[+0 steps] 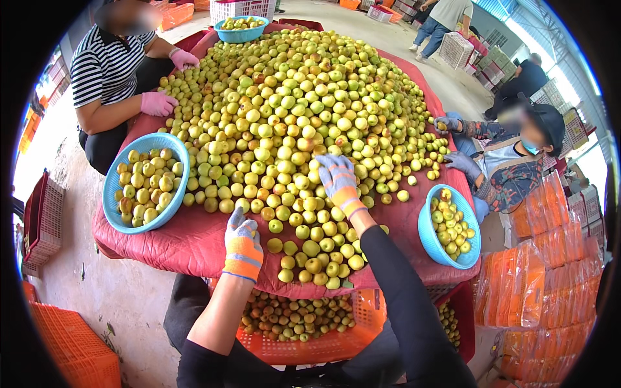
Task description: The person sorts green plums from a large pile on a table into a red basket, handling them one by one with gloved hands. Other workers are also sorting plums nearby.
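Note:
A large heap of small round yellow-green fruit (291,126), some with reddish-brown patches, covers the table's red sheet (160,247). My left hand (244,245), in a grey and orange work glove, is at the front edge of the heap. Its fingers are curled, with a speck of yellow showing by them; whether it holds a fruit is unclear. My right hand (339,184), gloved alike, reaches farther in with its fingers down on the fruit. The fingertips are partly hidden among the fruit. Between my arms, loose fruit spreads towards the table's near edge.
Below the near edge, an orange crate (310,347) holds browner fruit. Blue baskets of fruit stand at left (110,194), right (427,233) and far side (240,34). Pink-gloved hands (157,104) work at left, grey-gloved hands (463,162) at right. Orange crates (543,286) are stacked right.

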The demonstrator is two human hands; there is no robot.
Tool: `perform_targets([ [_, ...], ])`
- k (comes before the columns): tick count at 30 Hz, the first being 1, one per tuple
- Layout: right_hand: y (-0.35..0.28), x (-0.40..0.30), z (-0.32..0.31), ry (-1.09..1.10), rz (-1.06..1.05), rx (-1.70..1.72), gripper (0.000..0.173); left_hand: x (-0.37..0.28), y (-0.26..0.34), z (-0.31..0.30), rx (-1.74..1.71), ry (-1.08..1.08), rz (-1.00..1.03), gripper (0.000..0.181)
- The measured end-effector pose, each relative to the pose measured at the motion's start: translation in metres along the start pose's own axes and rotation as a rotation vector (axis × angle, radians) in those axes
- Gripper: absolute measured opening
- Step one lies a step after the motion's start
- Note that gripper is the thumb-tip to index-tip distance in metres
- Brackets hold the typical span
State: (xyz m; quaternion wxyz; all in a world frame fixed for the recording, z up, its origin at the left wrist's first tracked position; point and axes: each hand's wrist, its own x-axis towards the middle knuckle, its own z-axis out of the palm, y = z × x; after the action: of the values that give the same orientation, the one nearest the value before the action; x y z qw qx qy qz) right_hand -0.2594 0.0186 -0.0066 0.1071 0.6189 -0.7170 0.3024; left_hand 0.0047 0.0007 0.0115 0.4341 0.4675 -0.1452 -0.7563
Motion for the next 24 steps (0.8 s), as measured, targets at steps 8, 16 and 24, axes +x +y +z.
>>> perform_targets([
  [8,-0.040,-0.055,-0.054,-0.468,-0.220,0.256,0.020,-0.009,-0.012,0.000,-0.320,-0.108,-0.211,0.018],
  [16,0.035,0.055,-0.013,-0.069,0.292,0.279,0.024,-0.034,0.002,0.018,-0.231,-0.058,-0.331,0.039],
  [24,-0.065,0.054,0.021,-0.247,0.193,-0.194,0.031,-0.028,0.001,0.001,-0.259,-0.025,-0.361,0.031],
])
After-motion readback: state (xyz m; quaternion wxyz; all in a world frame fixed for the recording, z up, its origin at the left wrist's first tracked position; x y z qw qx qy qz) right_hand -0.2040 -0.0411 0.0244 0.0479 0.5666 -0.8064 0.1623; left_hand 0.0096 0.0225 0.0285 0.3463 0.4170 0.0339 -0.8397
